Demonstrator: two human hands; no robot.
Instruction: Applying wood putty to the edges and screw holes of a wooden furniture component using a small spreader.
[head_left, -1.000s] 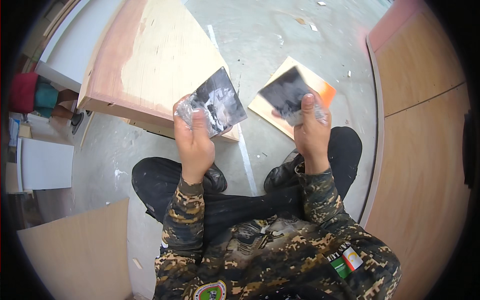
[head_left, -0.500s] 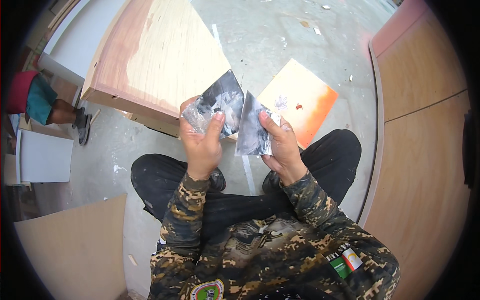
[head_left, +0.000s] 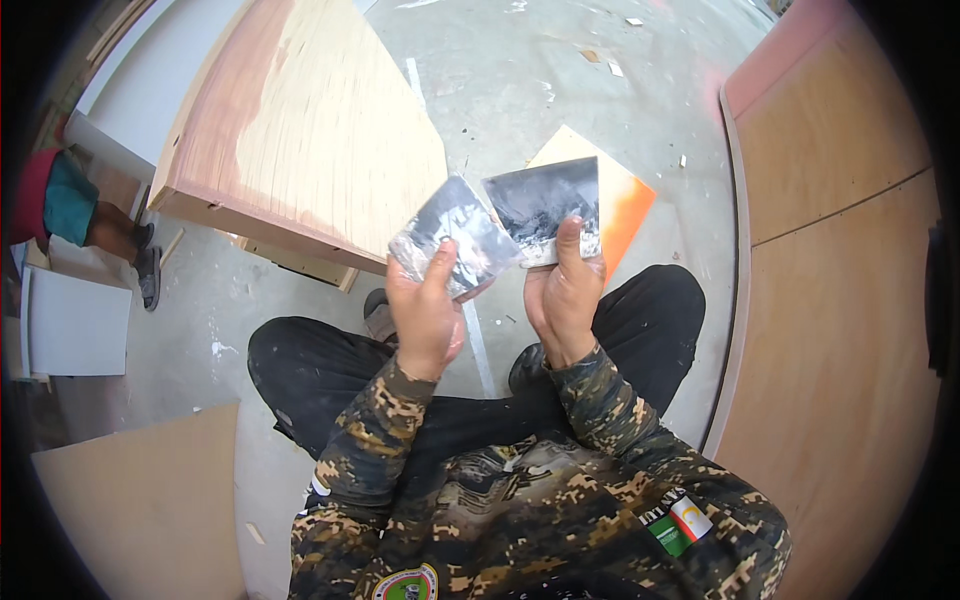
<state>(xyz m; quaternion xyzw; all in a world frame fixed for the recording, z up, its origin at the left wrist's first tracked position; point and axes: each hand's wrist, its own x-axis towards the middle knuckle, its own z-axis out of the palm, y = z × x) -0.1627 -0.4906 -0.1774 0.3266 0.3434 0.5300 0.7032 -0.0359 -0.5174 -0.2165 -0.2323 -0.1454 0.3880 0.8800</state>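
Note:
My left hand [head_left: 428,312] is closed round a flat, dark putty spreader [head_left: 472,218] smeared with white paste, its thumb lying on the smeared face. In my right hand [head_left: 566,308] is a second flat putty spreader [head_left: 540,190], dark along its far part and white-streaked near the thumb. The two spreaders are held side by side, their near edges meeting or slightly overlapping; I cannot tell whether they touch. Just beyond the right hand, a white and orange board [head_left: 632,205] is partly hidden behind the right spreader.
A large plywood box [head_left: 310,130] stands at the front left. Brown wooden panels [head_left: 830,290] rise along the right side, and a flat board [head_left: 150,490] sits at the lower left. A person's leg [head_left: 115,235] shows at the far left. Small scraps [head_left: 615,70] lie on the concrete floor.
Both spreaders have turned in my hands. The right one has swung from upright and edge-on to a broader, flatter facing; the left hand has shifted right and slightly down.

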